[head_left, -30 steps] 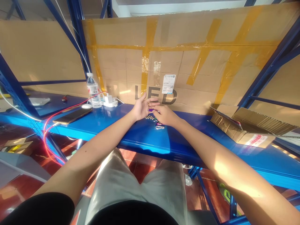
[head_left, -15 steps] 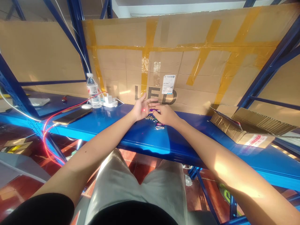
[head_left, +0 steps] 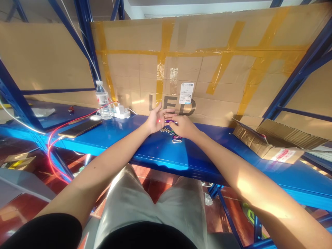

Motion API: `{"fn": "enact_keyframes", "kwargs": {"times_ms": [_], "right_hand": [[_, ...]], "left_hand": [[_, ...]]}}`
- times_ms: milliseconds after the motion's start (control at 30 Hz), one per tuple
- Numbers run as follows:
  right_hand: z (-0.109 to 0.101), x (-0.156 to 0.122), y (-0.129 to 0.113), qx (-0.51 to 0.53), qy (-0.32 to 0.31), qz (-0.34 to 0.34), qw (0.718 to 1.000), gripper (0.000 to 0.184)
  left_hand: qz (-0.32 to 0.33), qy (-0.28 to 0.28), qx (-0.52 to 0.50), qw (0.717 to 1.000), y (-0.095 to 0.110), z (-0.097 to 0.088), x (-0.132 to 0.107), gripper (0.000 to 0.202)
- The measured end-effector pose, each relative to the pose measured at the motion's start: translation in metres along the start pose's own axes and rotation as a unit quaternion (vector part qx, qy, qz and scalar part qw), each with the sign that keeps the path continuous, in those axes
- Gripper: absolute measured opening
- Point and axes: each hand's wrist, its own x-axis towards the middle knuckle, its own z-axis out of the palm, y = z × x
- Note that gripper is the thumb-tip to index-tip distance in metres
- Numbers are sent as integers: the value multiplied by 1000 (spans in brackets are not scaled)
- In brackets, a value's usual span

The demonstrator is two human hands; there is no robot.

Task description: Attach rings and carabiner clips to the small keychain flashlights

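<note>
The right hand (head_left: 183,127) pinches a purple light (head_left: 169,121) just above the blue shelf (head_left: 129,138). It puts a red dot (head_left: 158,121) on the open left hand (head_left: 155,119), whose fingers are spread. This looks like a test, and it needs a steady hold.

Blue shelf (head_left: 155,148) w/ phone (head_left: 80,128), bottle (head_left: 103,100), charger (head_left: 121,111), carabiners (head_left: 176,139), box (head_left: 275,141).

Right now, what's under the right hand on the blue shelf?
Small pink and silver clips lie on the blue shelf at the edge of the right hand, which grips a purple stick; small metal pieces sit beside them. Anything directly beneath the palm is covered.
</note>
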Motion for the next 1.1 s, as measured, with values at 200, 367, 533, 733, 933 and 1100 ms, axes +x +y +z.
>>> {"fn": "enact_keyframes", "kwargs": {"times_ms": [200,367,533,733,933,1100], "right_hand": [[0,3,7,7,-6,61,998,34],[-1,5,24,-18,-9,126,992,19],[1,6,43,16,-22,130,991,12],[2,6,64,91,-33,142,985,10],[4,9,78,194,-14,205,959,15],[19,15,102,186,9,231,955,15]], "left_hand": [[9,19,98,995,-1,1,1,55],[20,51,304,951,-4,-3,2,18],[55,52,368,927,-4,-8,3,12],[91,82,470,874,-10,-23,7,3],[140,76,564,811,-14,-33,10,10],[155,87,601,779,-14,-45,27,10]]}}
